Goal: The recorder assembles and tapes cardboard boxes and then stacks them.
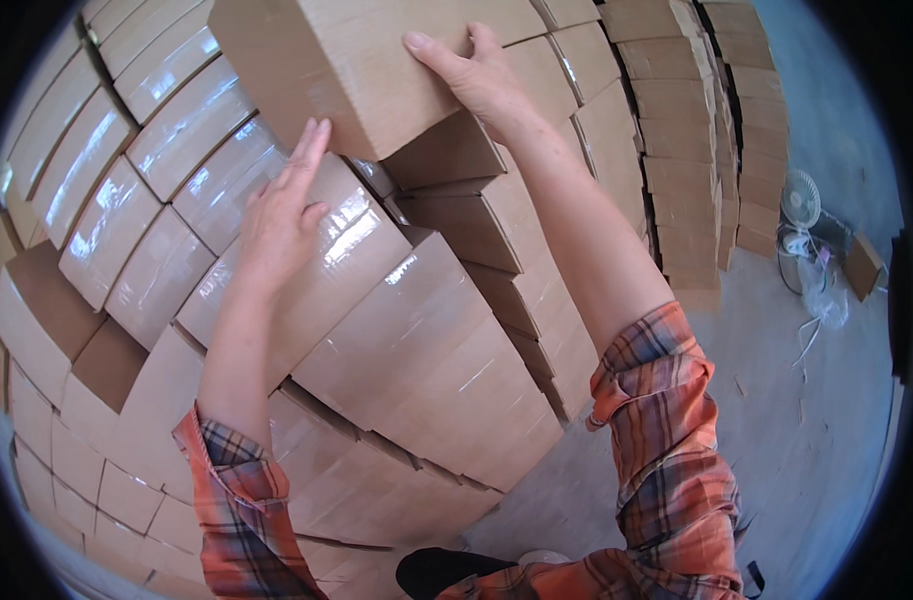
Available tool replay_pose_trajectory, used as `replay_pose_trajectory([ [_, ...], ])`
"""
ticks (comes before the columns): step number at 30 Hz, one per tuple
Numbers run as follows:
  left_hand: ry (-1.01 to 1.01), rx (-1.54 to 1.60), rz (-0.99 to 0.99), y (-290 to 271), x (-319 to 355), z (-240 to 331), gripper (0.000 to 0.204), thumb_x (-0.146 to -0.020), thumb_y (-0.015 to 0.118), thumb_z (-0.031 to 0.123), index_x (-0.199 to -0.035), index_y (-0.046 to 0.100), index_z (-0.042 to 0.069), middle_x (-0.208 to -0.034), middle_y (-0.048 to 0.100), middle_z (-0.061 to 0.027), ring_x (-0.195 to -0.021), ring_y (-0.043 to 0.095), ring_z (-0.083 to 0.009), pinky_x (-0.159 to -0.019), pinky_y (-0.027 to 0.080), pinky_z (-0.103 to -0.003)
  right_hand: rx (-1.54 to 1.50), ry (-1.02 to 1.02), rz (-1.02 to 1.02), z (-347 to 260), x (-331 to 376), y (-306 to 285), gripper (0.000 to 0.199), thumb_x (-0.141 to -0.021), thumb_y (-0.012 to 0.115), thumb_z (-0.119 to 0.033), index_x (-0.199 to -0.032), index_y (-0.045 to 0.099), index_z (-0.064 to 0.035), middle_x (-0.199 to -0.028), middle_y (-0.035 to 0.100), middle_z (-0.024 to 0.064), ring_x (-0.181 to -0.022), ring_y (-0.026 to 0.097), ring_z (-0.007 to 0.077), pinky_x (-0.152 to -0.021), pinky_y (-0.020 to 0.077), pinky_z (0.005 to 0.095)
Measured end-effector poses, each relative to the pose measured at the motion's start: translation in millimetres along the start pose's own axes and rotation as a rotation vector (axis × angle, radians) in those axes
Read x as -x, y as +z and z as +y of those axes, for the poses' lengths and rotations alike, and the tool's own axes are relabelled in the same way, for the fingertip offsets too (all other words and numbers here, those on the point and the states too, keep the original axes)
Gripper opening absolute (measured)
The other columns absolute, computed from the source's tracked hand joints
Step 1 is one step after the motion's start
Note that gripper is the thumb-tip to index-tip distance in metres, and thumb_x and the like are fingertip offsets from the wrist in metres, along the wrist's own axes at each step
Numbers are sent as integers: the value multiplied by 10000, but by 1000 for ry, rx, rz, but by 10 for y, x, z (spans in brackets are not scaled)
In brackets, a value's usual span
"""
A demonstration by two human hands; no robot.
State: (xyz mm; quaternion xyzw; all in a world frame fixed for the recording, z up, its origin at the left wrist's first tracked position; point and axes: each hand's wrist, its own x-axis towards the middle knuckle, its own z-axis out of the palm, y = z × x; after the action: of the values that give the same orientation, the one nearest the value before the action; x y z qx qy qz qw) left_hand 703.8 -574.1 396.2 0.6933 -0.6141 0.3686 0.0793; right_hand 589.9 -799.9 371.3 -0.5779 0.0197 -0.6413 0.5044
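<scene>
A brown cardboard carton (377, 75) stands at the top of the view, one corner toward me, at the upper end of a stack. My left hand (282, 215) has its fingers stretched out, the tips at the carton's lower left edge. It is over a taped carton (342, 215) with shiny clear tape. On the carton's right side rests my right hand (482, 80), thumb and fingers spread apart. Some of its fingers are partly hidden. Whether the carton's weight is on the stack or on my hands, I cannot tell.
Stacked, taped cartons (162, 255) fill the left side. Taller carton columns (677, 130) rise at the back right. On the grey floor (767, 400) at right are a white fan (801, 198), clear plastic wrap (825, 300) and a loose piece of cardboard (863, 265).
</scene>
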Motion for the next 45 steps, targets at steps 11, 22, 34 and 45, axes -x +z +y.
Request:
replay_pose_trajectory([
  [11,-40,297,81,16,-86,96,847,-739,571,-107,-1465,193,111,-1445,275,-139,-1237,445,-286,-1011,412,-340,-94,-128,138,-121,-141,28,930,-653,765,-500,-1282,421,94,-1236,524,258,-1160,510,310,-960,422,380],
  [22,-94,92,227,186,-247,159,944,-702,760,51,-1458,195,70,-1416,302,-147,-1161,493,-246,-954,463,-325,112,-87,127,-145,-48,17,565,-763,698,-426,-1141,602,-16,-974,663,164,-913,636,268,-791,497,360],
  [34,-132,331,424,-2,-101,130,988,-679,776,52,-1464,177,81,-1415,288,-143,-1131,485,-287,-873,495,-370,-350,-261,37,-234,-41,425,835,-680,792,-422,-1187,393,108,-1076,575,215,-960,609,261,-833,503,340],
  [45,-213,676,604,-1268,594,147,764,-817,687,205,-1422,268,-2,-1364,413,-142,-1232,424,-229,-1031,343,-336,-569,-136,-86,-1004,1027,1052,769,-757,680,-287,-1329,285,42,-1233,410,232,-1187,389,362,-1014,339,433],
])
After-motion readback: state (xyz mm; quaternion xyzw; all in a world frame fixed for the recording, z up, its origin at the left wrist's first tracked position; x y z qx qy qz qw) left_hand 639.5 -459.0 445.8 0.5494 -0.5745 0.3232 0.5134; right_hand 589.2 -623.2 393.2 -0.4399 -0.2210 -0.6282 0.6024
